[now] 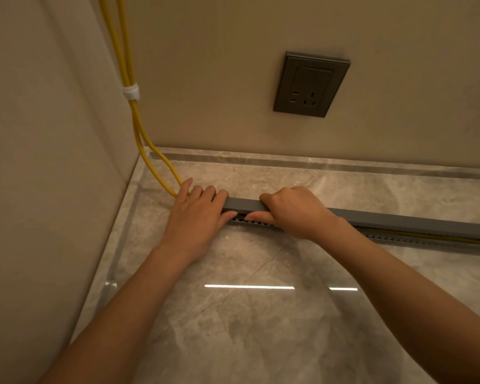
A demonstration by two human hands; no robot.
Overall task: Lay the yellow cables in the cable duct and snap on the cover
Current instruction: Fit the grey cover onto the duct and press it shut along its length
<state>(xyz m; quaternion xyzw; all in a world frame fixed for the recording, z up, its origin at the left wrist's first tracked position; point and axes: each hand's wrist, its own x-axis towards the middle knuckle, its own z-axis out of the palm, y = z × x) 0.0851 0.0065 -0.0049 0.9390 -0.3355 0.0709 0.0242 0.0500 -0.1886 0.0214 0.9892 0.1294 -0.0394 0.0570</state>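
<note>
The cables drop down the wall corner, bound by a white tie, and run into the duct on the floor. Yellow shows through the duct's slots at the right. The cover lies along the duct's top, seemingly not yet snapped home. The left hand grips its end, fingers bent over the top. Just beside it the right hand has a narrow grip on the cover, thumb below. Laying looks done; pressing along the length remains. A socket sits on the wall behind.
</note>
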